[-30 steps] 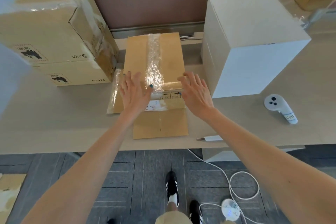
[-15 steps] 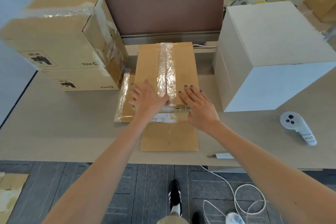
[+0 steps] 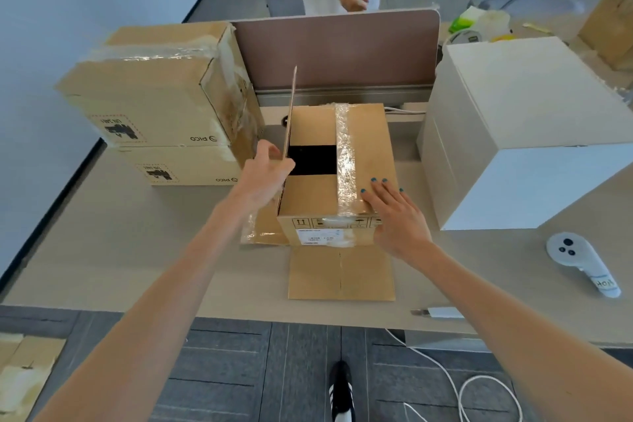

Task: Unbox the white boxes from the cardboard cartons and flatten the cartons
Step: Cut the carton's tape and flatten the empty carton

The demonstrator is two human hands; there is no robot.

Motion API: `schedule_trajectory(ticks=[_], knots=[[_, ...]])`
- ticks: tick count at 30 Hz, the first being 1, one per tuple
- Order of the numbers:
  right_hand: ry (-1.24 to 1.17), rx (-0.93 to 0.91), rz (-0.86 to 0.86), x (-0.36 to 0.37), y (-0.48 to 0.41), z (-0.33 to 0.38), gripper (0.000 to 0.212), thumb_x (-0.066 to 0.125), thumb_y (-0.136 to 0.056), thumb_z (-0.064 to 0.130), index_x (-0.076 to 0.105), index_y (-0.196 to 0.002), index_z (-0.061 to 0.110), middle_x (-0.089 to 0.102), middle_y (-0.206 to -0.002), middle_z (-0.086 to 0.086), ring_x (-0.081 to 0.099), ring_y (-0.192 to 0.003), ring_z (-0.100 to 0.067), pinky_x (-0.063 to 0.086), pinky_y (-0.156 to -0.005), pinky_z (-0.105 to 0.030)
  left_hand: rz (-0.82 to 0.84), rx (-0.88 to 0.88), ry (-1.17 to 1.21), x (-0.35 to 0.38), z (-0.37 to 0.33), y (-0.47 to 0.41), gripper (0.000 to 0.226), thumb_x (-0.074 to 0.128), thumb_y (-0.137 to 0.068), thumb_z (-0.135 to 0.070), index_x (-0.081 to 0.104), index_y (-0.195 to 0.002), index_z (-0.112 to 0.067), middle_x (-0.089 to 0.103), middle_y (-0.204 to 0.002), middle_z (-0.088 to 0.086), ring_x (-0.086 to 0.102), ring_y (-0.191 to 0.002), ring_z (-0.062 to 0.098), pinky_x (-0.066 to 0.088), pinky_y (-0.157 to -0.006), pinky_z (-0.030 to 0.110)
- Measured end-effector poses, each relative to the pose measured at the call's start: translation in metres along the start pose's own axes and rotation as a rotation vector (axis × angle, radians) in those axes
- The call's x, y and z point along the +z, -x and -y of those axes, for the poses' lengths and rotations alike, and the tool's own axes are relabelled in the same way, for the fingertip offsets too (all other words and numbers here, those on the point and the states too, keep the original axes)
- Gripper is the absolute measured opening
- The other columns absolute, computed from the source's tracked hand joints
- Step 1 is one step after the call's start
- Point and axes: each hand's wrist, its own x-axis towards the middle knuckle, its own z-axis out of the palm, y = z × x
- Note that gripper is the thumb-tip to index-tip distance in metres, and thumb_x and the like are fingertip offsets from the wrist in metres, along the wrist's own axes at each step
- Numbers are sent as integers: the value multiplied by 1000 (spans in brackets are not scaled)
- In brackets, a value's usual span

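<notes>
Swung upright, the flap (image 3: 290, 113) is pinched by left grip (image 3: 266, 171); right grip (image 3: 394, 212) rests flat on carton (image 3: 313, 197).

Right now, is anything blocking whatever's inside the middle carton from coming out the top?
Yes. The right flap lies closed under the flat right hand, and two inner end flaps cover the opening, leaving only a dark gap. The left hand holds the left flap upright.
</notes>
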Motion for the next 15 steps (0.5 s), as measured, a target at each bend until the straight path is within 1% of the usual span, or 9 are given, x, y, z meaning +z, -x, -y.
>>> schedule_trajectory(ticks=[1,3,5,6,7,9,12,14,15], knots=[[-25,17,-20,-2,-1,3,59,44,-88,13,33,-145,27,15,-160,5,4,-148,-14,8,-121,-36,-8,4,32,-11,4,2,35,48,-98,-34,35,-127,-21,51,-83,5,59,-67,21,53,-52,34],[-51,60,-75,-4,-7,10,40,39,-95,18,47,-134,24,29,-155,3,17,-145,-16,18,-118,-40,-51,23,96,-27,12,7,36,51,-98,-22,37,-132,-23,55,-86,7,62,-69,27,61,-59,40],[-17,94,-101,-7,-15,19,32,36,-96,26,53,-123,21,42,-143,0,31,-135,-20,28,-110,-45,-170,73,69,-34,23,12,41,54,-97,-16,38,-133,-27,63,-95,9,66,-71,30,61,-67,45],[15,115,-84,-9,-19,26,33,35,-96,32,52,-121,19,44,-138,-3,35,-129,-23,32,-106,-47,-250,105,-23,-36,29,12,41,55,-96,-15,39,-132,-28,66,-100,6,66,-75,29,59,-69,45],[48,150,-51,-12,-24,33,37,34,-96,39,49,-122,18,43,-135,-5,37,-124,-26,35,-102,-48,-328,133,-158,-37,34,13,40,55,-95,-14,42,-131,-27,67,-105,4,66,-81,27,57,-72,44],[76,253,22,-16,-35,47,57,34,-93,59,42,-129,15,35,-139,-10,35,-123,-31,37,-97,-50,-414,149,-409,-37,47,12,38,54,-94,-9,52,-130,-20,64,-120,4,62,-102,26,50,-81,41],[-27,407,96,-21,-49,67,85,42,-82,74,27,-140,14,19,-148,-12,20,-135,-34,30,-102,-61,-391,135,-619,-27,68,11,31,56,-94,-11,65,-124,-15,43,-151,8,38,-135,27,40,-100,42],[-87,482,127,-21,-58,72,97,50,-76,75,18,-145,15,10,-153,-11,8,-141,-35,20,-105,-68,-344,127,-680,-16,78,8,30,59,-94,-20,66,-123,-15,33,-157,9,28,-143,28,30,-112,44],[-107,515,138,-19,-63,73,102,54,-74,74,14,-148,15,6,-155,-10,1,-143,-36,16,-105,-71,-315,114,-690,-10,82,6,33,59,-95,-27,65,-124,-14,32,-158,10,27,-144,28,26,-115,43]])
